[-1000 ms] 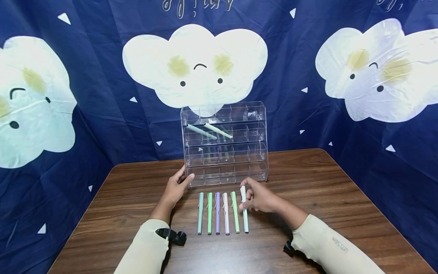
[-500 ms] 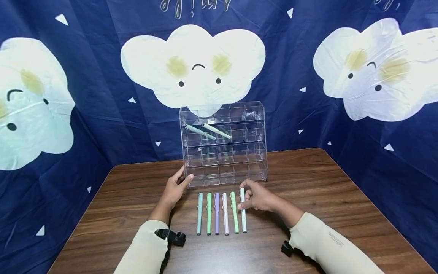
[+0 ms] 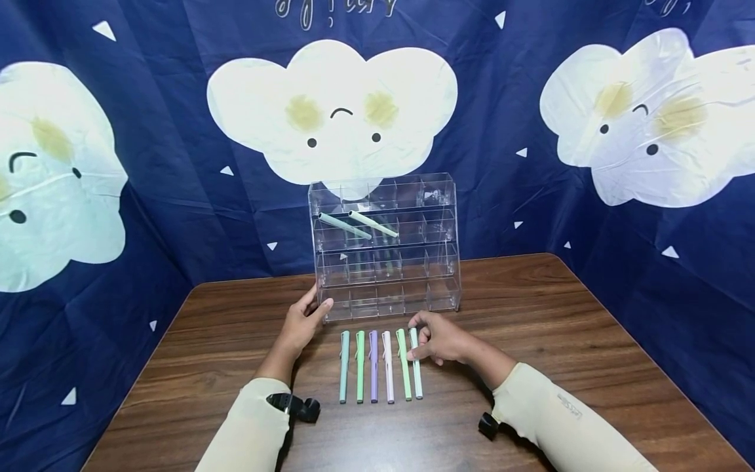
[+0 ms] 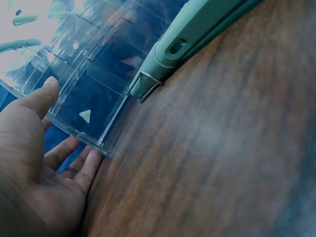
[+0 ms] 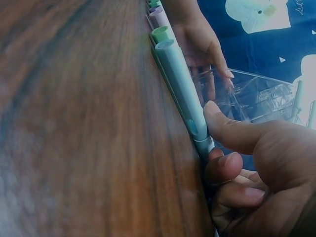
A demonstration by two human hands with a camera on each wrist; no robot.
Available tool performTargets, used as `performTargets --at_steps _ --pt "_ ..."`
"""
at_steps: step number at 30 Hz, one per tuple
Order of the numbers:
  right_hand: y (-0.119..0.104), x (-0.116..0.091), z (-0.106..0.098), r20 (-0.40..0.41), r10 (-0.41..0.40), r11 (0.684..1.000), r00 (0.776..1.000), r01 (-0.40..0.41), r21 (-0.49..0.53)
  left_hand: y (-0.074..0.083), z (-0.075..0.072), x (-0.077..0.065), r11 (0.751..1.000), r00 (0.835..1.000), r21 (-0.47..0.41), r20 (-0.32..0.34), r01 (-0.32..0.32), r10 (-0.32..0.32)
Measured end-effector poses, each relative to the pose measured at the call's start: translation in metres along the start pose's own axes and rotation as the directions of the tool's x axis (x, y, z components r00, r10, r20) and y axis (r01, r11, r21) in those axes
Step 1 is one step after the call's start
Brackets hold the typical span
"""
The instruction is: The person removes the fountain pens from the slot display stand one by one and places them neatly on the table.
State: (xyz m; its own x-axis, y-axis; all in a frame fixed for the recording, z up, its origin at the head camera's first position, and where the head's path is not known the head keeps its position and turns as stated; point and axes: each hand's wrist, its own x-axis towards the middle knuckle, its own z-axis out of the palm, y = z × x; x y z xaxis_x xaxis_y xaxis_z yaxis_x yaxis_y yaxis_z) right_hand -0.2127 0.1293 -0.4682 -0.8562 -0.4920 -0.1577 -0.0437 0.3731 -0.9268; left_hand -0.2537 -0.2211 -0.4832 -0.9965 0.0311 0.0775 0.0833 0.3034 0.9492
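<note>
A clear acrylic display rack with stepped compartments stands at the back of the table. My left hand holds its lower left corner, thumb at the front and fingers round the side; in the left wrist view the fingertips meet its bottom edge. In front of the rack, several capped pens lie side by side. The rightmost is a pale blue pen, pinched near its cap end by my right hand. A light green pen lies close on its left, then white, purple, green and teal pens.
Two more pens, one blue-green and one pale green, lean in the rack's upper left compartments. The wooden table is enclosed by a dark blue curtain with white clouds.
My right hand has drawn the pale blue pen leftward and slightly toward me, closer to the light green pen. The left hand stays on the rack.
</note>
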Motion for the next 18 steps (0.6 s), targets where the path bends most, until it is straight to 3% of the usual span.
performTargets --at_steps 18 --pt "0.0007 0.0001 -0.0013 0.014 -0.007 1.000 1.000 0.007 0.023 0.0005 0.0006 0.0006 1.000 1.000 -0.010 0.002 -0.003 0.003"
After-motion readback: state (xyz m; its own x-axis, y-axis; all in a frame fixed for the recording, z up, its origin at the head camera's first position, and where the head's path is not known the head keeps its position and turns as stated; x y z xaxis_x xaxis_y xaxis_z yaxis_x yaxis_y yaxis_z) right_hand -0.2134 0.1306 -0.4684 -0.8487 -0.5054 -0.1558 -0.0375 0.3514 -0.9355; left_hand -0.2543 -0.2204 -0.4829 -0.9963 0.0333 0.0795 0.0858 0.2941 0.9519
